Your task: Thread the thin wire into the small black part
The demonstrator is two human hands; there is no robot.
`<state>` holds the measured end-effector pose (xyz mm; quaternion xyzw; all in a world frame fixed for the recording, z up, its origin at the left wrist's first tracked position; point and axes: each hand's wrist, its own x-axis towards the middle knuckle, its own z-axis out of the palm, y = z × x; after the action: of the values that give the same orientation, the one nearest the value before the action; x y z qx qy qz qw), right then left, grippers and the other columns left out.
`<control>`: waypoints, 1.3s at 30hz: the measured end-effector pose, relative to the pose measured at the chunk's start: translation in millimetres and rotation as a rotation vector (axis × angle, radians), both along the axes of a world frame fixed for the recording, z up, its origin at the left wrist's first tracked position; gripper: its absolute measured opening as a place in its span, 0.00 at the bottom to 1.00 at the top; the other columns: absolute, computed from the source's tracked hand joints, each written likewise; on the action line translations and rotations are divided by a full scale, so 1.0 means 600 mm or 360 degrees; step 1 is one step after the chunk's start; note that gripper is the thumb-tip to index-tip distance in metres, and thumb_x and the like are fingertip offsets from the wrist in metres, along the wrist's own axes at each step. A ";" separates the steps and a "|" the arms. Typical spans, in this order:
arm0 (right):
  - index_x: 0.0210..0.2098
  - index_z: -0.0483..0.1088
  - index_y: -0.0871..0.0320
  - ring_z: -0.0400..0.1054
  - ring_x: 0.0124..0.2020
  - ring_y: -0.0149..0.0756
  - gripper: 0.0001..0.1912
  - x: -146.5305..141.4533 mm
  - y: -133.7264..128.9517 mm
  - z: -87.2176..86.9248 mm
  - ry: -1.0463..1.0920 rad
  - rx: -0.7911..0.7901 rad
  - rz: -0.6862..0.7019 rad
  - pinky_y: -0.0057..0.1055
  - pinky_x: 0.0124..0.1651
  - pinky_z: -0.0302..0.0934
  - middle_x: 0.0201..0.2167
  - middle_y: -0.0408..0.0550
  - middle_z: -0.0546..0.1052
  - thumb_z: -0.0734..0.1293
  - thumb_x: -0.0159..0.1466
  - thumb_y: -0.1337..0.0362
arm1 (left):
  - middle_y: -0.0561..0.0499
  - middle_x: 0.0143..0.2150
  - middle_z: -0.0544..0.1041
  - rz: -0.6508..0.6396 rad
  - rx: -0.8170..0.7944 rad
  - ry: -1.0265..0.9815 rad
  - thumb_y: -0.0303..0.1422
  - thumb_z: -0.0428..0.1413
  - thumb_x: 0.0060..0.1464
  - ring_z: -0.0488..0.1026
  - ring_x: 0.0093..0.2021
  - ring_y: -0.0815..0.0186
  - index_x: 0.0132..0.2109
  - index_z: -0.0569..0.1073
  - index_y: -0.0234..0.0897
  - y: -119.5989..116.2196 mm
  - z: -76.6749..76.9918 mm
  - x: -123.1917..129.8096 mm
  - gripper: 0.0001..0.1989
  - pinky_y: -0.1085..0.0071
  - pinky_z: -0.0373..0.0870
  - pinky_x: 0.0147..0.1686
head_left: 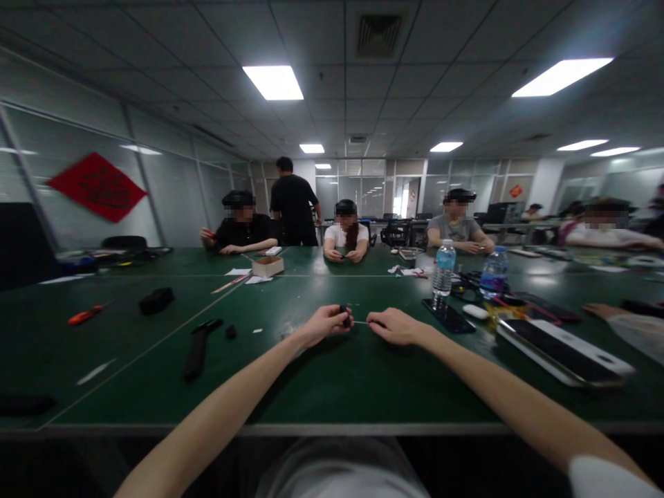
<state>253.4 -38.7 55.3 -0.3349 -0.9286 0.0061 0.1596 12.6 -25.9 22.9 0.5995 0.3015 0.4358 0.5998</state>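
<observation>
My left hand (326, 325) is closed on a small black part (344, 317) above the green table (332, 387). A thin pale wire (360, 322) runs from that part across to my right hand (394, 326), whose fingers pinch its far end. The hands are close together, a short gap apart, and my fingers hide most of the black part. To the left of my hands lie a small black piece (231, 332) and a long black strip (196, 353).
On the table are a black phone (447, 315), a white mouse (474, 311), several water bottles (445, 270), a large silver-framed tablet (563, 353), an orange-handled screwdriver (86, 315) and a cardboard box (268, 266). Co-workers sit along the far side.
</observation>
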 end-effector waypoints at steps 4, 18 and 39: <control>0.40 0.71 0.54 0.66 0.26 0.32 0.12 0.000 -0.001 0.001 -0.0010 0.0001 -0.0022 0.26 0.32 0.53 0.26 0.44 0.74 0.58 0.64 0.59 | 0.40 0.43 0.74 -0.0004 -0.0027 -0.0028 0.34 0.58 0.50 0.74 0.38 0.65 0.46 0.69 0.29 0.003 -0.002 -0.001 0.17 0.63 0.70 0.43; 0.37 0.73 0.54 0.64 0.23 0.30 0.13 -0.006 -0.009 -0.004 -0.0009 0.0016 0.0033 0.25 0.30 0.52 0.24 0.43 0.73 0.59 0.63 0.57 | 0.41 0.42 0.74 -0.0124 0.0012 0.0035 0.31 0.59 0.48 0.73 0.40 0.63 0.42 0.71 0.28 -0.008 -0.003 -0.006 0.14 0.63 0.70 0.43; 0.28 0.69 0.59 0.62 0.24 0.30 0.20 -0.009 0.059 -0.043 0.0767 -0.0107 -0.0557 0.25 0.27 0.48 0.23 0.43 0.71 0.52 0.65 0.56 | 0.40 0.37 0.75 -0.0013 -0.0193 -0.0037 0.32 0.58 0.50 0.75 0.35 0.65 0.36 0.71 0.26 0.002 -0.022 0.013 0.10 0.66 0.73 0.41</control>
<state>247.8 -3.1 29.5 -0.4839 -0.7914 0.0886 0.3629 20.6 -24.8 9.7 0.5582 0.3177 0.4213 0.6403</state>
